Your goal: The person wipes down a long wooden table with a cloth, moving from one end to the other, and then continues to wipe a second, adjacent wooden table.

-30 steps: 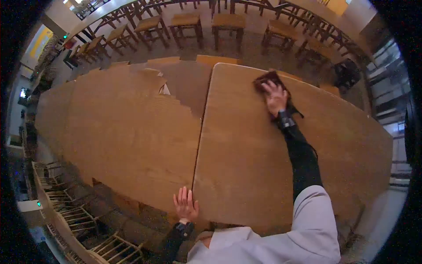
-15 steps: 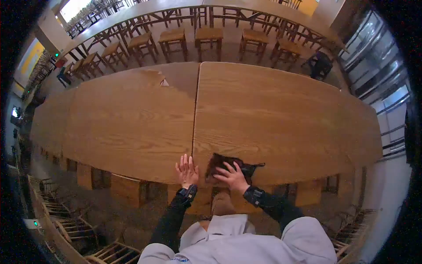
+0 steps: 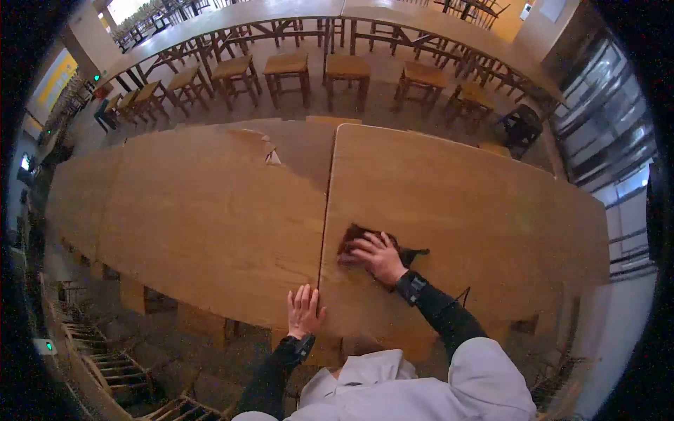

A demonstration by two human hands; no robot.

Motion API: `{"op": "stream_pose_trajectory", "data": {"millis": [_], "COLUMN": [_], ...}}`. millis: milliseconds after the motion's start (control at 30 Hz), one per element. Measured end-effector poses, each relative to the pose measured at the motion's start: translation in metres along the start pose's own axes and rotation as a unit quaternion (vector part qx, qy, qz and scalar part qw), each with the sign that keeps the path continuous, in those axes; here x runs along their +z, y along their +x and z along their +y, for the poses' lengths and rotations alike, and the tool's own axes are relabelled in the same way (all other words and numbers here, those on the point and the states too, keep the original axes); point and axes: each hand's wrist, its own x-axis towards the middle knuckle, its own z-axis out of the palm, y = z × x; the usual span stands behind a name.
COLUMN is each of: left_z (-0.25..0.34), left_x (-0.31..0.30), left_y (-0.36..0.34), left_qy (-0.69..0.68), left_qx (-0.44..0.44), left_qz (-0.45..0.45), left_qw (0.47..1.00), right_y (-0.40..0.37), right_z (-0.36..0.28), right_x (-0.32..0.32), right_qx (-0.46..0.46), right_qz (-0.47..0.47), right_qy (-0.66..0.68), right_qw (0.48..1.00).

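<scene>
A dark brown cloth [image 3: 354,240] lies bunched on the wood-grain table [image 3: 463,203], just right of the seam between two tabletop panels. My right hand [image 3: 379,257] presses down on it, fingers over the cloth and partly hiding it; a dark end of the cloth sticks out to the right. My left hand [image 3: 304,311] rests flat near the table's front edge, left of the seam, with its fingers stretched out and nothing in it.
At the far left panel's back edge the surface layer is torn, with a pale flap [image 3: 272,156]. Wooden stools [image 3: 286,66] line a second long table [image 3: 281,22] beyond. Chairs [image 3: 112,372] stand at lower left, and windows [image 3: 604,91] are on the right.
My right hand has pushed the cloth forward, away from the table's front edge. My left hand still lies flat by the seam near that edge. The head view has shifted.
</scene>
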Motion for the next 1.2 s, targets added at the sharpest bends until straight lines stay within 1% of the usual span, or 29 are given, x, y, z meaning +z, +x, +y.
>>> {"op": "stream_pose_trajectory", "data": {"millis": [33, 67, 100, 133, 200, 267, 333, 367, 433, 467, 500, 533, 600, 633, 667, 733, 767, 800, 867, 933, 1033, 1067, 1133, 1200], "left_z": [0.0, 0.001, 0.004, 0.002, 0.002, 0.0, 0.001, -0.001, 0.0, 0.0, 0.0, 0.0, 0.001, 0.001, 0.002, 0.007, 0.008, 0.009, 0.009, 0.007, 0.004, 0.004, 0.006, 0.002], "left_x": [-0.001, -0.003, -0.015, -0.012, -0.005, 0.001, -0.006, -0.003, -0.001, -0.001, -0.004, -0.006, -0.011, -0.011, -0.009, -0.009, -0.014, -0.018, -0.019, -0.016, -0.014, -0.015, -0.021, -0.011], "left_y": [0.0, 0.001, 0.005, 0.006, 0.001, -0.002, 0.001, -0.001, -0.003, -0.002, -0.001, 0.002, 0.003, 0.001, 0.0, 0.002, 0.006, 0.008, 0.008, 0.009, 0.005, 0.006, 0.009, 0.003], "left_qy": [-0.006, -0.012, -0.017, -0.013, -0.007, 0.018, -0.012, -0.003, -0.015, -0.031, -0.028, -0.025, -0.022, -0.022, -0.035, -0.051, -0.056, -0.06, -0.068, -0.077, -0.06, -0.062, -0.08, -0.085], "left_qx": [0.0, 0.0, -0.005, -0.013, -0.011, -0.02, -0.022, -0.014, -0.025, -0.031, -0.035, -0.039, -0.029, -0.032, -0.041, -0.052, -0.061, -0.067, -0.064, -0.054, -0.041, -0.033, -0.05, -0.049], "left_qz": [-0.007, -0.012, -0.033, -0.035, -0.032, -0.053, -0.054, -0.046, -0.05, -0.045, -0.059, -0.06, -0.072, -0.073, -0.074, -0.069, -0.073, -0.079, -0.068, -0.053, -0.042, -0.036, -0.039, -0.021], "left_qw": [1.0, 1.0, 0.999, 0.999, 0.999, 0.998, 0.998, 0.999, 0.998, 0.998, 0.997, 0.997, 0.997, 0.997, 0.996, 0.995, 0.994, 0.993, 0.993, 0.994, 0.996, 0.997, 0.995, 0.995], "right_y": [0.018, 0.038, 0.059, 0.082, 0.124, 0.166, 0.205, 0.222, 0.251, 0.264, 0.276, 0.288, 0.301, 0.302, 0.304, 0.307, 0.304, 0.301, 0.294, 0.274, 0.229, 0.21, 0.166, 0.124], "right_z": [0.021, 0.041, 0.061, 0.082, 0.123, 0.167, 0.208, 0.224, 0.248, 0.258, 0.268, 0.275, 0.282, 0.282, 0.283, 0.285, 0.273, 0.269, 0.257, 0.215, 0.161, 0.137, 0.074, 0.024], "right_x": [0.002, 0.002, 0.001, 0.003, 0.004, 0.006, 0.012, 0.016, 0.019, 0.018, 0.021, 0.022, 0.027, 0.028, 0.033, 0.04, 0.038, 0.047, 0.068, 0.073, 0.072, 0.072, 0.051, 0.063], "right_qx": [0.013, 0.007, 0.032, 0.056, 0.097, 0.125, 0.145, 0.15, 0.157, 0.179, 0.201, 0.197, 0.225, 0.22, 0.217, 0.223, 0.21, 0.21, 0.153, 0.142, 0.099, 0.09, 0.078, 0.057], "right_qz": [0.013, 0.009, 0.033, 0.058, 0.065, 0.067, 0.084, 0.091, 0.096, 0.094, 0.092, 0.092, 0.098, 0.118, 0.117, 0.093, 0.072, 0.072, 0.081, 0.117, 0.086, 0.079, 0.028, 0.056], "right_qy": [0.002, 0.008, 0.001, -0.007, -0.014, -0.029, -0.06, -0.068, -0.07, -0.076, -0.083, -0.079, -0.071, -0.073, -0.073, -0.107, -0.085, -0.088, -0.055, -0.061, -0.036, -0.021, -0.024, -0.018], "right_qw": [1.0, 1.0, 0.999, 0.997, 0.993, 0.989, 0.984, 0.982, 0.98, 0.976, 0.972, 0.973, 0.967, 0.966, 0.966, 0.964, 0.971, 0.971, 0.983, 0.981, 0.991, 0.993, 0.996, 0.997]}}
